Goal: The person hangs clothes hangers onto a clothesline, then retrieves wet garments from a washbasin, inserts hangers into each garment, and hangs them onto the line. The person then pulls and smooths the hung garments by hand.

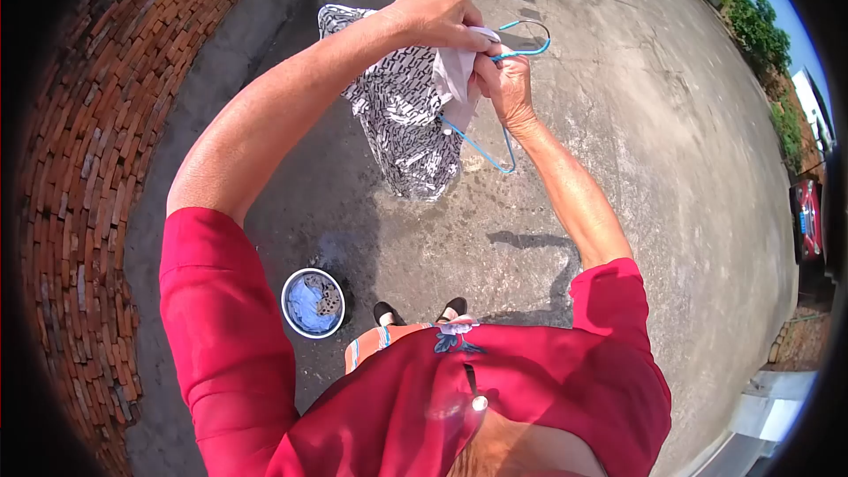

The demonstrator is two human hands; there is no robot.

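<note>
A black-and-white patterned garment [402, 115] with a plain white edge hangs from my raised hands, away from my body. My left hand [437, 18] is closed, its fingers pinching the white edge near the hanger's neck. My right hand [508, 87] grips the blue wire hanger [484, 153] just below its hook and touches the white cloth too. The hook sticks out to the right above my right hand. One end of the hanger shows beside the garment; the other end is hidden by the cloth.
A white-rimmed basin [289, 311] holding blue and dark patterned cloth stands on the concrete ground [618, 168], left of my feet. Stacked red bricks [79, 238] line the left side. Greenery [755, 31] and a red vehicle [807, 219] are at the far right.
</note>
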